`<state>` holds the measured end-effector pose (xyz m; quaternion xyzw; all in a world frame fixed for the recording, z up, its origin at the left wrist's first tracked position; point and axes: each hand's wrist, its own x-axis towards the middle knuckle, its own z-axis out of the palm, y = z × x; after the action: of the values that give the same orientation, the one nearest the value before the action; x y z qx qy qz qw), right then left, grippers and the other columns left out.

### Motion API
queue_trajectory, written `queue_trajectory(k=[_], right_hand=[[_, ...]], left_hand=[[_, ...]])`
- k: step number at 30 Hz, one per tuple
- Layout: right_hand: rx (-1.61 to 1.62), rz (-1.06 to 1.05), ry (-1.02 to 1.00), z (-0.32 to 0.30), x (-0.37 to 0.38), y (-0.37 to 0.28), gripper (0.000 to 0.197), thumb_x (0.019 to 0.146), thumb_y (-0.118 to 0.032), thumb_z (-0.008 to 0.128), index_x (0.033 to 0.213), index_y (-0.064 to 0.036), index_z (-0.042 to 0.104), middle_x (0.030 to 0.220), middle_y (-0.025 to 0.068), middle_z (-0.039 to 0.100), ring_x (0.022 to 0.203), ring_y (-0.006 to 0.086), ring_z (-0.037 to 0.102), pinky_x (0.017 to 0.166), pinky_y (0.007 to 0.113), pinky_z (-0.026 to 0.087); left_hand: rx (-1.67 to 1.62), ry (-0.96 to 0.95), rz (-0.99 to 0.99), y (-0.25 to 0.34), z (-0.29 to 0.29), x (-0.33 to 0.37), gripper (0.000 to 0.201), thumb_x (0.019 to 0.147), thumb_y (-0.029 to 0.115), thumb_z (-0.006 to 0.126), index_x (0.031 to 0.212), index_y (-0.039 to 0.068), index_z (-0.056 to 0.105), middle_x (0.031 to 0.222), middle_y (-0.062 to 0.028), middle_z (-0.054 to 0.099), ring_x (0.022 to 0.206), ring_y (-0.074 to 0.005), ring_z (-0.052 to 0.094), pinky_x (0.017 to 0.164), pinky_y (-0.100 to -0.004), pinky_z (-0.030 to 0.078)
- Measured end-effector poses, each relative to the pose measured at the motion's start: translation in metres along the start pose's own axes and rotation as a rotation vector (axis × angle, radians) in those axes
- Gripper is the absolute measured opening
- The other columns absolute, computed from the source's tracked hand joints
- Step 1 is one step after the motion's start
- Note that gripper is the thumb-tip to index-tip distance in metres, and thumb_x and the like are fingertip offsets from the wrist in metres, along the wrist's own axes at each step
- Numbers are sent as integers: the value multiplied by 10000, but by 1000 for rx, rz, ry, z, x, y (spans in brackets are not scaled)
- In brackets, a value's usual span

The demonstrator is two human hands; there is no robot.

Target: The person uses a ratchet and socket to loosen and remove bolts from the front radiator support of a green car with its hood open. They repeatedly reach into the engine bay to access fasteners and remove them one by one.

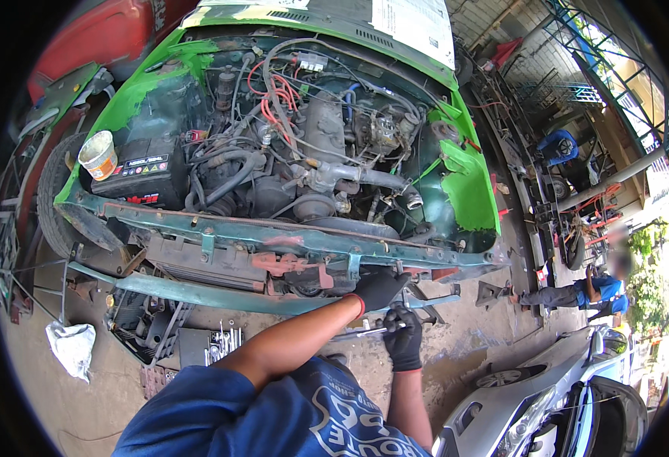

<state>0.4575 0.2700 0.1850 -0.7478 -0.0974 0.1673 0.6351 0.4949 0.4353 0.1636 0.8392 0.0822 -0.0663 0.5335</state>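
My left hand, in a black glove with a red band at the wrist, reaches to the underside of the green front crossmember of a car. Its fingers look curled by a dark bracket there; what they hold, if anything, is hidden. Just below it, my right hand, also black-gloved, is closed around a long silver hand tool, wrench-like, pointing left. The tool's exact kind is unclear. Above both hands lies the open engine bay with its engine, hoses and wires.
A black battery carries a white tub at the bay's left. A green bumper bar runs below the radiator. Sockets and wrenches lie on the floor beside a white bag. A silver car and a standing person are at right.
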Motion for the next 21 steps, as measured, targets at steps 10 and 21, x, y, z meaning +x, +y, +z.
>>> queue_trajectory(k=[10, 21], right_hand=[[-15, -79, 44, 2, 4, 13, 225, 921, -223, 621, 1006, -17, 658, 755, 17, 599, 605, 182, 549, 676, 414, 529], [-431, -187, 68, -8, 4, -6, 181, 865, -210, 689, 924, -43, 655, 724, 23, 594, 614, 157, 570, 620, 356, 488]], left_hand=[[13, -52, -8, 12, -8, -3, 771, 975, 672, 415, 1078, -34, 708, 951, -292, 703, 903, -425, 692, 816, -503, 518], [38, 101, 29, 6, 5, -2, 700, 984, 641, 427, 1037, 13, 731, 904, -249, 712, 853, -406, 689, 798, -500, 501]])
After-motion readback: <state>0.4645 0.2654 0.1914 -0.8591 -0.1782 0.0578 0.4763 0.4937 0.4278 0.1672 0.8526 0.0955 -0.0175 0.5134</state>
